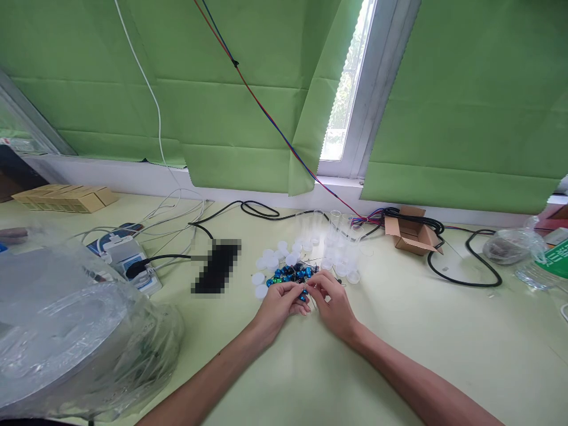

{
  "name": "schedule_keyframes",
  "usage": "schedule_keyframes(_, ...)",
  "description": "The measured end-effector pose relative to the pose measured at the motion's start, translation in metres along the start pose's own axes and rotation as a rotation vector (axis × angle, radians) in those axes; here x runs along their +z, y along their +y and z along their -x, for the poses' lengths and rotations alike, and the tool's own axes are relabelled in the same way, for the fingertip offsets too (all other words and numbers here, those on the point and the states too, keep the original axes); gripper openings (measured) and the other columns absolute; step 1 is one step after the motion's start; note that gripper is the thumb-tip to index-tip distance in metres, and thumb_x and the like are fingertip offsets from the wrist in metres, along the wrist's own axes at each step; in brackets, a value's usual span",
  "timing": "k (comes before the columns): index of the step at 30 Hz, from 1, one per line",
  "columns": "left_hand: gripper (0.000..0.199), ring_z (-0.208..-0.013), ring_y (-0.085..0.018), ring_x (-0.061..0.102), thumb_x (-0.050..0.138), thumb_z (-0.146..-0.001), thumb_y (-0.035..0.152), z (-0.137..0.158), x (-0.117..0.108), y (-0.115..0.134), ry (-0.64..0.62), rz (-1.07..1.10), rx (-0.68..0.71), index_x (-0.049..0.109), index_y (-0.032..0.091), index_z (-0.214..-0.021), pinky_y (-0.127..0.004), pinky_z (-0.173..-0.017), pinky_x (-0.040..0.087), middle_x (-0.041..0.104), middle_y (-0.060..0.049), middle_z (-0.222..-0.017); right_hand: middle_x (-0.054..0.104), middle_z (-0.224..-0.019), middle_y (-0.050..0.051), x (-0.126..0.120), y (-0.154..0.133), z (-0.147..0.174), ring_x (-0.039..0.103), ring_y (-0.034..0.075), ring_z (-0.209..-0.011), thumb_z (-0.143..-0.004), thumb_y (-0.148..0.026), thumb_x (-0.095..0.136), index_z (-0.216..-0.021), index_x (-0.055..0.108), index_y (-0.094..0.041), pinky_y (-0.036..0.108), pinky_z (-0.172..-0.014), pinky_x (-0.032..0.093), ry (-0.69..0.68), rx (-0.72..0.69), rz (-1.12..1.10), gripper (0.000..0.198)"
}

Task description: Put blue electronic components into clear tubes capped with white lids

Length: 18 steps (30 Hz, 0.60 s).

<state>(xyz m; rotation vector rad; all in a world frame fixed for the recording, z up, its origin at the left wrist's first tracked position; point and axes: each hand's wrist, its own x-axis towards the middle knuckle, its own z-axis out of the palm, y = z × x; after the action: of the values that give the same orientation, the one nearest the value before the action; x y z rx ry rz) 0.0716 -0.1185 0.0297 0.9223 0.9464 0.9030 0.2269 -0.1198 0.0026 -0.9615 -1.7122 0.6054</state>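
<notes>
Blue component: small cylindrical part, located at the fingertips of both hands, just in front of a pile of similar blue and dark parts on the tabletop. A few green pieces show at the left side of the pile.

State of the fingers: the left hand is closed in a pinch, thumb against fingers, with the blue component between them. The right hand meets it from the other side, thumb and index drawn together at the tips; whether they grip a lead or only touch the part is too small to tell.

Surroundings: round white caps lie around the left and far sides of the pile. Clear tubes stand upright behind it and to the right, near a black cable.

Handling: the component is probably light, with a stiff, smooth body that may roll or slip if pinched loosely. Any thin leads are likely to bend easily and snag on neighbouring parts. Take hold of the cylindrical body between thumb and index; avoid pulling on a lead.
</notes>
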Motion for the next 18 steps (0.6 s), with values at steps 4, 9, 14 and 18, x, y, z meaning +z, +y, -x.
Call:
schedule_keyframes(4, 0.033, -0.057, -0.013, 0.063, 0.076, -0.073, 0.045, -0.0010, -0.0005, -0.0004, 0.011, 0.006, 0.000, 0.072, 0.012, -0.077, -0.023, -0.055, 0.050, 0.066, -0.003, -0.064, 0.056, -0.087, 0.005, 0.0003, -0.0004, 0.0000, 0.054, 0.016, -0.075, -0.098, -0.023, 0.047, -0.087, 0.059, -0.021, 0.026, -0.058, 0.046, 0.017, -0.002, 0.003, 0.016)
schedule_keyframes(9, 0.033, -0.057, -0.012, 0.062, 0.077, -0.072, 0.044, -0.0003, 0.0009, 0.0015, 0.027, 0.010, 0.004, 0.073, 0.012, -0.076, -0.022, -0.054, 0.049, 0.065, -0.003, -0.063, 0.057, -0.086, 0.004, 0.0008, -0.0015, -0.0001, 0.054, 0.015, -0.073, -0.097, -0.022, 0.047, -0.088, 0.060, -0.021, 0.026, -0.057, 0.045, 0.016, -0.002, 0.019, 0.015)
schedule_keyframes(14, 0.031, -0.057, -0.012, 0.061, 0.076, -0.072, 0.043, -0.0002, 0.0008, 0.0012, 0.037, 0.022, 0.015, 0.073, 0.012, -0.075, -0.021, -0.053, 0.047, 0.065, -0.003, -0.061, 0.058, -0.086, 0.004, 0.0002, -0.0032, -0.0008, 0.054, 0.014, -0.069, -0.096, -0.022, 0.049, -0.089, 0.061, -0.020, 0.026, -0.054, 0.044, 0.003, -0.014, 0.047, 0.015)
schedule_keyframes(18, 0.031, -0.056, -0.012, 0.060, 0.075, -0.073, 0.044, -0.0012, -0.0005, -0.0012, 0.036, 0.019, 0.012, 0.072, 0.012, -0.074, -0.022, -0.053, 0.047, 0.064, -0.003, -0.059, 0.059, -0.086, 0.005, -0.0004, -0.0042, -0.0007, 0.054, 0.014, -0.066, -0.096, -0.024, 0.049, -0.089, 0.062, -0.020, 0.026, -0.052, 0.044, 0.001, -0.011, 0.060, 0.015)
